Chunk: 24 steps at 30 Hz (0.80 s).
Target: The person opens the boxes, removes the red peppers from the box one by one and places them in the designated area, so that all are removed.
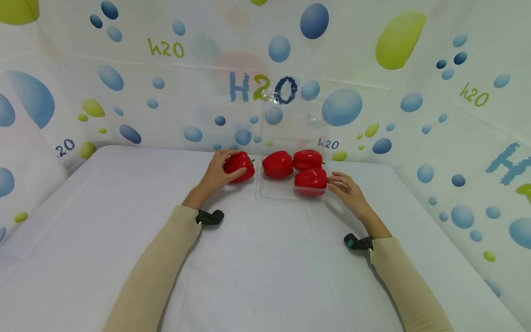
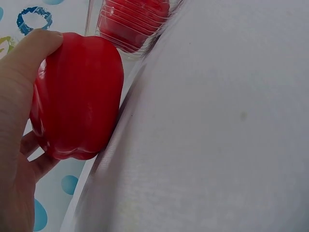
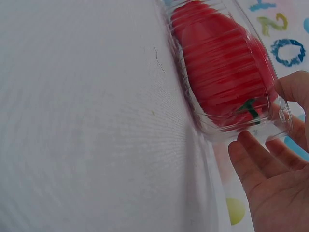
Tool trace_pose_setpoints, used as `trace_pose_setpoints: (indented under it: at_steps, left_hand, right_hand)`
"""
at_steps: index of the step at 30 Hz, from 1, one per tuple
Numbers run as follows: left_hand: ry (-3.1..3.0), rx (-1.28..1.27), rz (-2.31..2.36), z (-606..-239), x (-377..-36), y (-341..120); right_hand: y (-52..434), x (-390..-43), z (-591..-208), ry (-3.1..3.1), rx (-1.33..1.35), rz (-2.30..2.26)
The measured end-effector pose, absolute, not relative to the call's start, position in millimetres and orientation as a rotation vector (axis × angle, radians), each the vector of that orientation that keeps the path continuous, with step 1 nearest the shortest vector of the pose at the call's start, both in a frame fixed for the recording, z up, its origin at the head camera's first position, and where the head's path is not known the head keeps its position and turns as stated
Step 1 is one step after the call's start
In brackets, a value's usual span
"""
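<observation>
My left hand [image 1: 220, 173] grips a red bell pepper [image 2: 79, 96] just left of a clear plastic container [image 1: 275, 190]. Its thumb lies along the near side of the pepper, and other fingertips show beneath it in the left wrist view. Inside the container are three more red bell peppers: one at the left [image 1: 277, 165], one at the back right [image 1: 308, 159] and one at the front right [image 1: 311, 180]. At the container's right end, my right hand [image 1: 347, 192] holds the wall, thumb at the rim and fingers against the outside [image 3: 270, 162].
The container's clear lid [image 1: 290, 122] stands raised at the back. A white cloth [image 1: 265, 267] covers the table, and a patterned curtain [image 1: 199, 60] rises behind it. Each wrist carries a black camera mount, on the left [image 1: 210, 217] and the right [image 1: 357, 242].
</observation>
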<state>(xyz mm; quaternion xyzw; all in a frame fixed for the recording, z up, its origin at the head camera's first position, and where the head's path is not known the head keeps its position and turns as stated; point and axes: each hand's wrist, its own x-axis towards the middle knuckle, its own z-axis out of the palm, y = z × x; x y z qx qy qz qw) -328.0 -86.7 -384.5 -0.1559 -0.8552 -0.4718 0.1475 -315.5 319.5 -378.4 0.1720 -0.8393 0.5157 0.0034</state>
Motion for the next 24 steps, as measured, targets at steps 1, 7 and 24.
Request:
trace_pose_setpoints:
  at_steps: [1, 7, 24]
  left_hand:
    - [-2.466, -0.449, -1.356, -384.4, -328.4, -87.3]
    - [-2.497, -0.482, -1.343, -384.4, -331.3, -89.2]
    - [-2.512, -0.571, -1.32, -387.7, -352.0, -96.2]
  right_hand:
    - [318.9, -315.6, -378.2, -2.632, 0.536, 1.619]
    - [316.8, -317.2, -378.8, -2.639, 0.515, 1.619]
    - [293.0, -302.6, -355.9, -2.675, 0.44, 1.595]
